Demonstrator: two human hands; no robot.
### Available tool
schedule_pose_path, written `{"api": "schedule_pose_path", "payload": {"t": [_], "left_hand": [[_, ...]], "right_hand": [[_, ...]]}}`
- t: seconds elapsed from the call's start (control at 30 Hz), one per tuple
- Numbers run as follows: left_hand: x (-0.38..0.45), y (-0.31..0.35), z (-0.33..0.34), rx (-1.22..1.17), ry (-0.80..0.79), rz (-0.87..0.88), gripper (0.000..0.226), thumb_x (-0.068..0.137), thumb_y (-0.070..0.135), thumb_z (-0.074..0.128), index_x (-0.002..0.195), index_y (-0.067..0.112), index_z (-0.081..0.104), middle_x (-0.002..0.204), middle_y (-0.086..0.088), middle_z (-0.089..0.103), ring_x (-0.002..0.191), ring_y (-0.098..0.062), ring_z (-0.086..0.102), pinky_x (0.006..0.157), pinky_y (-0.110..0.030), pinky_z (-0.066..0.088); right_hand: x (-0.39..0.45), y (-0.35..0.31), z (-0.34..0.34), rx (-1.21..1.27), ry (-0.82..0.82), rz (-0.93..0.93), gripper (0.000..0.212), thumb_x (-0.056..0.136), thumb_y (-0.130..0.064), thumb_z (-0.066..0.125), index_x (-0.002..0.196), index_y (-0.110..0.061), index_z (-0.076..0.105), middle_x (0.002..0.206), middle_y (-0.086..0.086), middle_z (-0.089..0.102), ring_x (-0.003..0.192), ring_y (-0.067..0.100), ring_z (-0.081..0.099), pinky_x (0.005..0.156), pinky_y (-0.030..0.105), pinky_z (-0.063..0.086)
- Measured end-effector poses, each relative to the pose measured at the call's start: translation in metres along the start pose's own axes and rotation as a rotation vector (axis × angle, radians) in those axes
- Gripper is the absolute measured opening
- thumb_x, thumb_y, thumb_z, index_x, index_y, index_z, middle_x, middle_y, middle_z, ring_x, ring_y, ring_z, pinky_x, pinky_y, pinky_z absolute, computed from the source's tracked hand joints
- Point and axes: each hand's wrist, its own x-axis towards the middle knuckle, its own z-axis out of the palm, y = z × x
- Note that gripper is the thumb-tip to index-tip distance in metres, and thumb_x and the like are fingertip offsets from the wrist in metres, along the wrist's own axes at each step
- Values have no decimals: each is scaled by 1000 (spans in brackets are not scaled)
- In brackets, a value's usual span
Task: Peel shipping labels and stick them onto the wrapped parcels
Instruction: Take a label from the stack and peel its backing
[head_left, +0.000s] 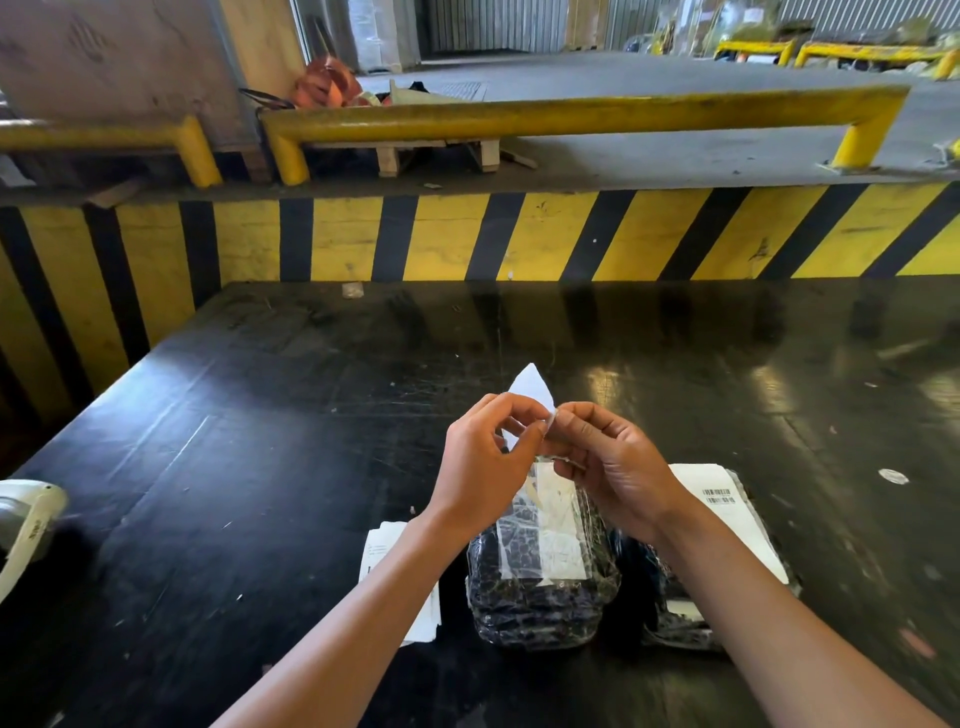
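Filling most of the lower frame is a big black table (260, 467), shiny and scratched. Behind it, across the middle of the frame, stands a wall with yellow and black stripes (467, 234). Above the wall, near the top, runs a long yellow rail (571, 117) on a grey floor.

Two bare arms come up from the bottom of the frame and meet just below the middle. Under them, low in the middle, lies a parcel (540, 587) wrapped in clear plastic with dark stuff inside and a pale strip on top. Just to its right lies a second parcel (696, 618) with a white label (732, 519) stuck on it, and the label has a barcode. To the left of the middle parcel sits a small stack of white sheets (384, 551), partly hidden by the left arm.

The left hand (483, 467) and the right hand (618, 467) are close together above the middle parcel. Both pinch a white shipping label (530, 387) with curled fingertips. The label is up in the air, and its pointed end sticks up above the fingers.

At the far left edge, a white machine (26, 525) peeks in.
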Motion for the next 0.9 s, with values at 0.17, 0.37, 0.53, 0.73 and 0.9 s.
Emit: {"api": "schedule_pose_path", "payload": {"t": [0.17,0.37,0.53,0.73,0.9], "left_hand": [[-3,2,1,-19,-22,-9,16,89,18,72,94,32,66,90,16,68,81,-9,67,70,-33,60],[-5,1,1,-26,-36,-40,7,90,19,70,95,24,69,89,14,69,84,-7,66,73,-32,59],[-6,1,1,-14,-14,-37,4,89,17,72,90,20,69,87,8,70,80,-13,66,69,-32,58],[-8,3,0,5,-16,10,12,88,17,73,91,27,67,92,7,69,83,-10,66,70,-30,59],[-8,4,0,13,-16,11,9,88,18,73,92,24,68,93,7,69,83,-11,66,70,-29,59]], "right_hand": [[0,0,-3,-34,7,8,14,93,-19,63,84,-19,74,90,10,71,88,23,67,76,34,46],[0,-2,-6,-138,1,2,11,95,-17,62,87,-17,70,89,8,73,85,19,69,74,31,46],[-2,-5,-5,-134,-52,4,25,101,-20,51,88,-13,71,95,12,73,93,24,71,78,33,49],[-4,-3,-6,-119,-54,0,20,98,-18,56,86,-15,71,95,12,75,92,23,73,83,37,49],[-5,-3,-8,-103,-64,8,19,97,-18,57,86,-17,72,95,11,75,94,23,73,84,39,48]]}}
